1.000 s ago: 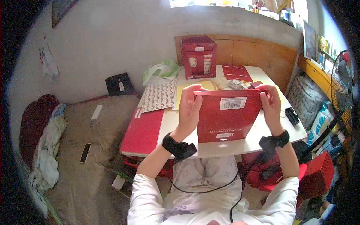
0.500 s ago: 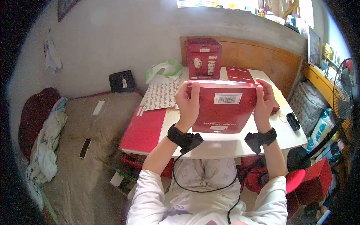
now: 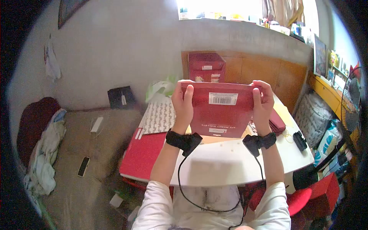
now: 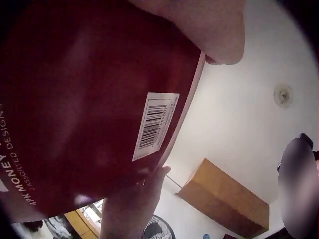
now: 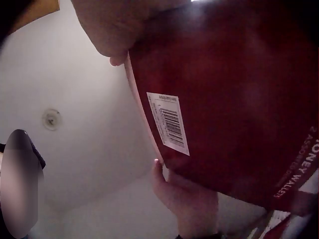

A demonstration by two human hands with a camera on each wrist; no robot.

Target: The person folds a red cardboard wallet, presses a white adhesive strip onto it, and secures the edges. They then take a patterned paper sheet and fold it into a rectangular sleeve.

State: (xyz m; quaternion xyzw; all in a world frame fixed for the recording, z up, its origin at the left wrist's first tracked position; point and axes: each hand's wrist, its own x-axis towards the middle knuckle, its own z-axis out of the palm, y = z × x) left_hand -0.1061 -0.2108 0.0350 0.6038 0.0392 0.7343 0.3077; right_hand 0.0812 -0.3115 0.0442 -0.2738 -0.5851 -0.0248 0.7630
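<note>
A flat red pack of money wallets [image 3: 222, 115], printed "4PK MONEY WALLETS", is held up over the table with its lettering upside down in the head view. A white barcode label [image 3: 223, 99] sits near its upper edge. My left hand [image 3: 183, 105] grips the upper left corner, thumb on the near face and fingers behind. Opposite it, my right hand [image 3: 263, 104] holds the upper right corner the same way. Both wrist views look up at the face of the pack, with the other hand at its far corner. The fingers behind it are mostly hidden.
The white table [image 3: 214, 168] bears a red display box [image 3: 207, 63] at the back, a patterned sheet [image 3: 158, 115], a red sheet [image 3: 142, 159], dark red wallets [image 3: 276, 122] and a black object [image 3: 299, 141]. A fan [image 3: 349, 103] stands right; a phone [image 3: 83, 166] lies on the bed.
Both hands have lifted the pack up and away from the table's front edge, shifting it slightly left. The head view has tilted upward. The grip at both corners stays.
</note>
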